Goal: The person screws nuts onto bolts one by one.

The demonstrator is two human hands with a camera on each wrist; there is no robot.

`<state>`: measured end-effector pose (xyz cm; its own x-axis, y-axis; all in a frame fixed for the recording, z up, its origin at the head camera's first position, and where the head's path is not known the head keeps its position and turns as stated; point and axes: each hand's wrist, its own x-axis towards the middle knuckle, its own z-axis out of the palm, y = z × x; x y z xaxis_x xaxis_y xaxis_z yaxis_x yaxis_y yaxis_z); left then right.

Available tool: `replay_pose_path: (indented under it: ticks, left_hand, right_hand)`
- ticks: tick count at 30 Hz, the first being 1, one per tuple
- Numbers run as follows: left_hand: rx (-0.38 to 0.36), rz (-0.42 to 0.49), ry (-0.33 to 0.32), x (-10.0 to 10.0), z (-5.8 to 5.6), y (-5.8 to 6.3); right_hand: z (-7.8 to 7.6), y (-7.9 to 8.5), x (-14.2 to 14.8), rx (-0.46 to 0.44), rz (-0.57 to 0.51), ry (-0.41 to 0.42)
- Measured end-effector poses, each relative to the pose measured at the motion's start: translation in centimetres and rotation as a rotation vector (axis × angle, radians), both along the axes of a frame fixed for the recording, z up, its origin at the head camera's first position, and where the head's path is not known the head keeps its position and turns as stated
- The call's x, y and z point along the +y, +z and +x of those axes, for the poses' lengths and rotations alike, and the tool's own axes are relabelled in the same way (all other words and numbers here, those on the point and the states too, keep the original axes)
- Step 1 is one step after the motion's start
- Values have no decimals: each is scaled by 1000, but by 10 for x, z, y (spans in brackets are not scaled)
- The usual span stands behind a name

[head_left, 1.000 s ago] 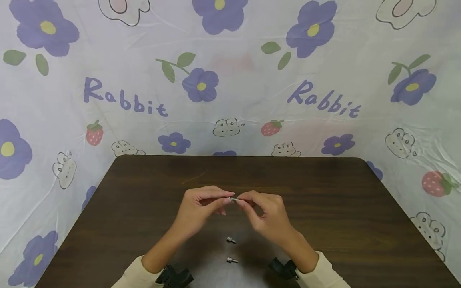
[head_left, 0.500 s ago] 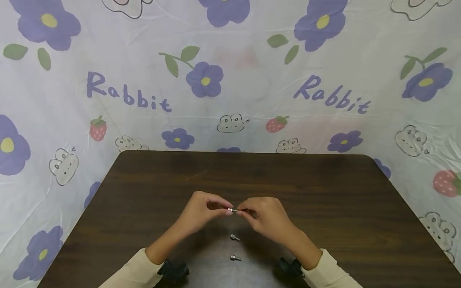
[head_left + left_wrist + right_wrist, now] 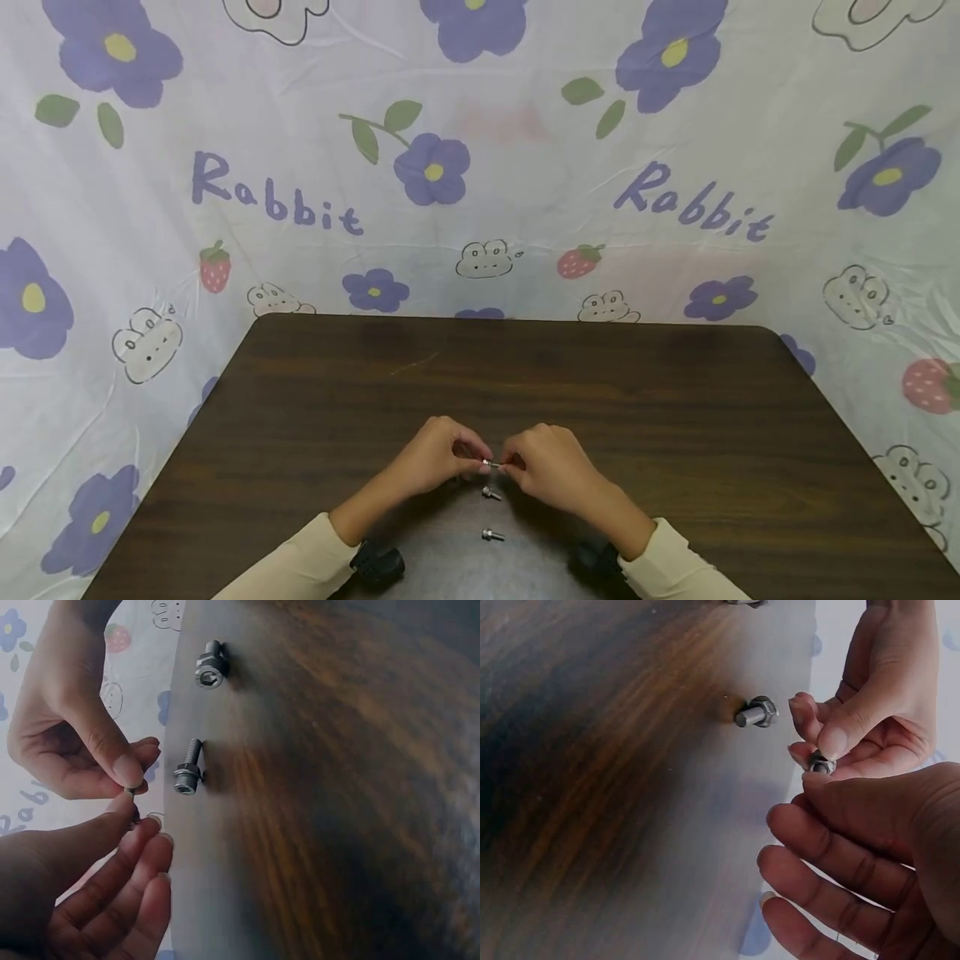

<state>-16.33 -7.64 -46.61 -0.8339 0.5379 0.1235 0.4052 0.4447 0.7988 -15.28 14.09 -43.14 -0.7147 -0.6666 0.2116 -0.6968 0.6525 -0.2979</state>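
Note:
Between both hands, just beyond the loose bolts in the head view, is a small metal bolt (image 3: pixel 492 463). My left hand (image 3: pixel 438 454) pinches its thicker end between thumb and fingertips. The thin end is pinched by my right hand (image 3: pixel 551 467). A hex nut (image 3: pixel 822 763) shows on the held bolt in the right wrist view; fingertips cover much of the rest. Two socket-head bolts lie on the table: a farther bolt (image 3: pixel 491 493) close below the hands and a nearer bolt (image 3: pixel 492 535). In the left wrist view, a bolt (image 3: pixel 189 769) carries a nut near its head.
The dark wood-grain table (image 3: pixel 675 417) spreads around the hands. A white patterned cloth (image 3: pixel 525 192) hangs behind it and at both sides. A black wrist device (image 3: pixel 377 565) sits below the left wrist, with another under the right wrist.
Both hands have come down toward the person with the bolt between them, closer to the loose bolts. The right hand's knuckles have turned over the bolt. The head view has shifted slightly.

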Motion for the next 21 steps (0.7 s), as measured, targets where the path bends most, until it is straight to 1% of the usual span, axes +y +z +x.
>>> replay_pose_path:
  ticks: [5, 9, 14, 21]
  left_hand:
    - [8, -43, -4, 1, -3, -2]
    - [11, -48, 7, 3, -4, -4]
    - [3, -52, 12, 4, -4, -8]
    - [-8, -31, 6, 6, -2, -10]
  right_hand:
    - [-2, -6, 0, -17, -1, -1]
    - [-4, -11, 0, -20, 8, -16]
    - [-5, -16, 1, -33, 5, -11]
    - [-6, -18, 0, -35, 8, -3]
